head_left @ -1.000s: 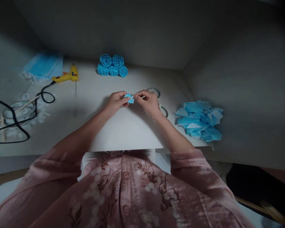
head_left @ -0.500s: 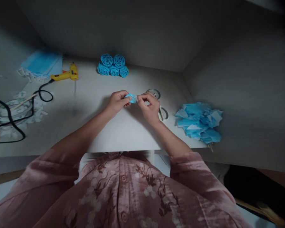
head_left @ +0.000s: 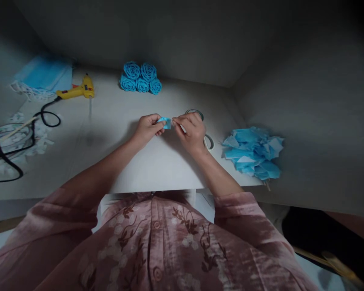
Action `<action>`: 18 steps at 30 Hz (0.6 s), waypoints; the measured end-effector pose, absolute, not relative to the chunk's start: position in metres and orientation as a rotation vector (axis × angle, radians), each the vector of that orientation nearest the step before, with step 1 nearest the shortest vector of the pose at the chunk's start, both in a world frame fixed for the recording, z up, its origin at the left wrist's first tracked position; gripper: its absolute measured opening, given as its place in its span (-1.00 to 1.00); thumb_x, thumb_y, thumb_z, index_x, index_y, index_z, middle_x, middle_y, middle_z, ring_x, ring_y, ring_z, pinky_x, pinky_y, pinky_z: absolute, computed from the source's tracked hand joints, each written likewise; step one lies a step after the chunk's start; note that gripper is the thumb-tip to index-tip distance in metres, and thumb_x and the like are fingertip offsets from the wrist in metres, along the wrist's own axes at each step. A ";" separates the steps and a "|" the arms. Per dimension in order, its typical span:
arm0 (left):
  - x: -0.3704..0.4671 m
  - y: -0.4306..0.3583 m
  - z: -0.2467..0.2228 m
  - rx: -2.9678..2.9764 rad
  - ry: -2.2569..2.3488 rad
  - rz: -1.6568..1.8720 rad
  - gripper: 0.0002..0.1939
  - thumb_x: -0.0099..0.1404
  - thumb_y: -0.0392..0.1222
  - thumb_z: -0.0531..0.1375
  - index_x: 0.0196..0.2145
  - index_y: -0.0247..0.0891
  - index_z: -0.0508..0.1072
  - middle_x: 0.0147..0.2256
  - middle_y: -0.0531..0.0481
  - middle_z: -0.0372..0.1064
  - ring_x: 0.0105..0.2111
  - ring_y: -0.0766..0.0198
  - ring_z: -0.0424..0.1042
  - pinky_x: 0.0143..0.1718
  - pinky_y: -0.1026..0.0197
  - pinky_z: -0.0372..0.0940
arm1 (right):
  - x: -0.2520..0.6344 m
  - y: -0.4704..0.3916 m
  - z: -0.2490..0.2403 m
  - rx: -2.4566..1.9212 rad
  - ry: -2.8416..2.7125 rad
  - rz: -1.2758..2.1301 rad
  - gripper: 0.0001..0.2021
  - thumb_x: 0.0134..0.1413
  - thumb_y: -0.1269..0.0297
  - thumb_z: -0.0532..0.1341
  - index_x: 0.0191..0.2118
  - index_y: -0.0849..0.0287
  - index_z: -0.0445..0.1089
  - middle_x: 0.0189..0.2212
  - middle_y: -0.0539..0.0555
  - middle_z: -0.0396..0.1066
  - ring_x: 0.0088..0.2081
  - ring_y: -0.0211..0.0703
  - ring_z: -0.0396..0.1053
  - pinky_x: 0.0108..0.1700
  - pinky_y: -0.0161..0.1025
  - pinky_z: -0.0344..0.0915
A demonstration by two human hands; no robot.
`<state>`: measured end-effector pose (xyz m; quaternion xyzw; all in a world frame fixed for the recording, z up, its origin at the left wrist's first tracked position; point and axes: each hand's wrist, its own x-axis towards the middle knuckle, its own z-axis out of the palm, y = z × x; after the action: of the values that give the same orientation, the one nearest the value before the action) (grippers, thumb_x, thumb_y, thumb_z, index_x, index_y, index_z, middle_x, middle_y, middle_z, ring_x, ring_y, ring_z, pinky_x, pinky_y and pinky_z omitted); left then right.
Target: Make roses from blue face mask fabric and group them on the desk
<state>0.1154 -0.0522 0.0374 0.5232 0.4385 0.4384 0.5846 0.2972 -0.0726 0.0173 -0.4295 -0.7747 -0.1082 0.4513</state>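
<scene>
My left hand (head_left: 149, 128) pinches a small light-blue piece (head_left: 167, 123) between thumb and fingers over the middle of the table. Just to its right, my right hand (head_left: 191, 130) has thumb and forefinger pressed together near the piece's right edge; what they pinch is too small to name. Behind my right hand lies a dark-rimmed roll of tape (head_left: 199, 113), partly covered. A pale scissors handle (head_left: 209, 142) shows beside my right wrist.
Several blue rolled flowers (head_left: 142, 78) sit at the back of the white table (head_left: 157, 169). Blue masks (head_left: 44, 76), a yellow glue gun (head_left: 79, 89) and its black cord lie left, near white scraps (head_left: 42, 145). Crumpled blue sheets (head_left: 251, 153) are piled right.
The view has shifted slightly. My right fingers have drawn a little back from the blue piece, which now shows flatter in my left hand.
</scene>
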 end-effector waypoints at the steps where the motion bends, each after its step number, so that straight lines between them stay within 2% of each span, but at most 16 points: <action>1: 0.116 -0.052 0.037 1.220 1.020 1.018 -0.70 0.31 -0.47 0.26 -0.55 -0.29 0.37 -0.62 0.13 0.35 -0.66 0.51 0.24 -0.58 0.41 0.13 | 0.298 -0.072 0.016 -1.077 -1.930 -0.271 -0.69 0.54 0.18 0.10 -0.16 0.10 0.58 -0.28 0.12 0.54 -0.17 -0.06 0.45 -0.05 -0.05 0.30; 9: 0.116 -0.052 0.035 1.266 0.991 1.010 -0.70 0.30 -0.39 0.34 -0.54 -0.29 0.36 -0.62 0.13 0.36 -0.67 0.53 0.26 -0.61 0.46 0.13 | 0.297 -0.072 0.018 -1.096 -1.977 -0.349 -0.68 0.54 0.23 0.09 -0.21 0.11 0.56 -0.29 0.12 0.52 -0.19 -0.08 0.40 -0.10 -0.09 0.27; 18: 0.116 -0.052 0.037 1.245 1.001 1.001 -0.74 0.27 -0.38 0.28 -0.55 -0.28 0.37 -0.62 0.11 0.36 -0.66 0.49 0.25 -0.57 0.41 0.15 | 0.297 -0.073 0.016 -1.124 -2.093 -0.271 -0.69 0.55 0.26 0.09 -0.20 0.11 0.55 -0.24 0.12 0.49 -0.15 -0.09 0.36 -0.09 -0.09 0.20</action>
<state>0.1160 -0.0518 0.0371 0.5343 0.4296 0.4296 0.5877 0.2974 -0.0728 0.0157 -0.4373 -0.8145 -0.1056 0.3663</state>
